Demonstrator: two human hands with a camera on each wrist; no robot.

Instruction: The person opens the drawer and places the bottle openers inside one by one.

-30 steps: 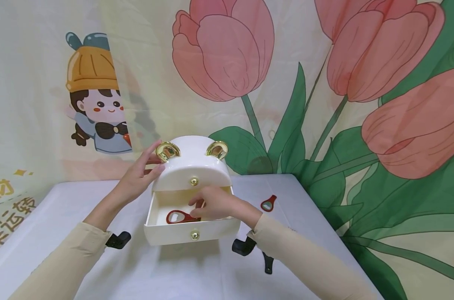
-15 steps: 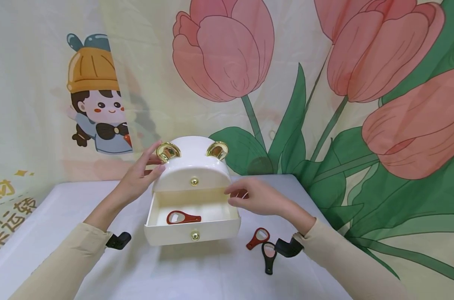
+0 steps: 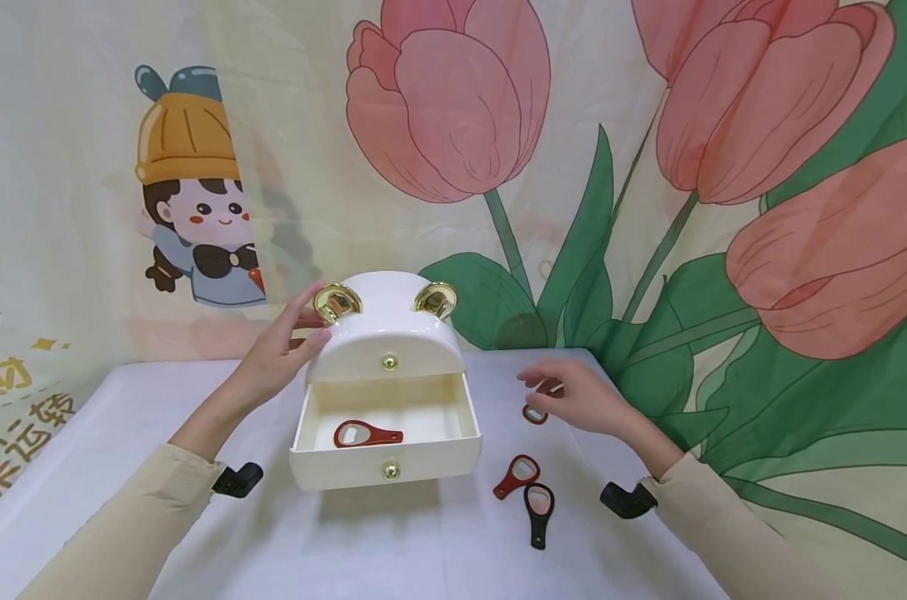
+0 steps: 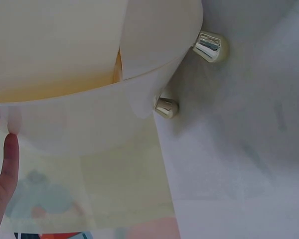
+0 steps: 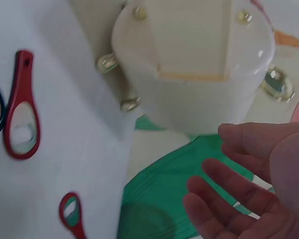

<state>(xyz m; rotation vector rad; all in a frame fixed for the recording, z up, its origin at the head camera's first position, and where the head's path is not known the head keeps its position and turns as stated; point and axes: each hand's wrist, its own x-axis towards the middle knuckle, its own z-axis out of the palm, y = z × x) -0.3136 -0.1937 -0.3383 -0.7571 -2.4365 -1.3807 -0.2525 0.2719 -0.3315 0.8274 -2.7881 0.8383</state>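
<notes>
A white storage box [image 3: 386, 325] with gold ear-shaped ornaments stands on the table, its lower drawer [image 3: 341, 472] pulled out. A red bottle opener [image 3: 386, 436] lies in that drawer. My left hand [image 3: 279, 340] rests its extended fingers on the box's left side; the left wrist view shows fingertips [image 4: 11, 144] against the white wall. My right hand [image 3: 577, 398], loosely curved and holding nothing, hovers right of the box. Beneath its fingers a second red bottle opener [image 3: 534, 421] is partly hidden. Nearer the front lie another red bottle opener [image 3: 508, 485] and a black bottle opener [image 3: 538, 527].
A white cloth covers the table [image 3: 236, 550]. Behind it hangs a printed backdrop [image 3: 303, 125] with tulips and a cartoon figure. Short gold feet [image 5: 107, 62] hold the box off the table.
My right hand has come out of the drawer and moved right, to above the far red bottle opener. The red bottle opener stays in the drawer. My left hand has not moved.
</notes>
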